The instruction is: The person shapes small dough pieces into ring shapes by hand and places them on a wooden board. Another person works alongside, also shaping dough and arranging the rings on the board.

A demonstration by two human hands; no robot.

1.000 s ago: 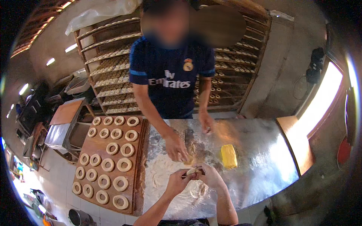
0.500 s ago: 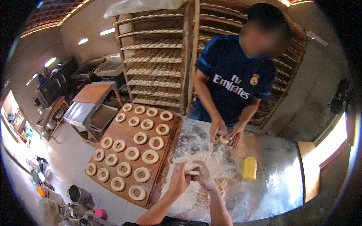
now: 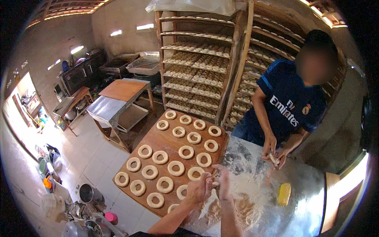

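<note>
My left hand (image 3: 198,189) is closed on a small piece of pale dough (image 3: 215,184), mostly covered by my fingers. Opposite it, my right hand (image 3: 225,183), a little blurred, grips the other side of the dough. Both hands are above the right edge of a brown wooden board (image 3: 158,134), where it meets the floured table. Rows of pale dough rings (image 3: 175,168) lie on the board. My forearms hide some rings near its front edge. Across the table, a co-worker's hands (image 3: 275,156) hold another short piece of dough.
The metal table (image 3: 304,193) carries scattered flour (image 3: 244,177) and a yellow block (image 3: 284,194). Behind it stand wooden racks (image 3: 197,71) filled with dough rings. A small table (image 3: 114,102) is at the left; pots (image 3: 91,194) and buckets sit on the floor at lower left.
The view has swung left, so the scene sits further right and lower. My hands with the dough have moved left, from over the floured table to the board's edge.
</note>
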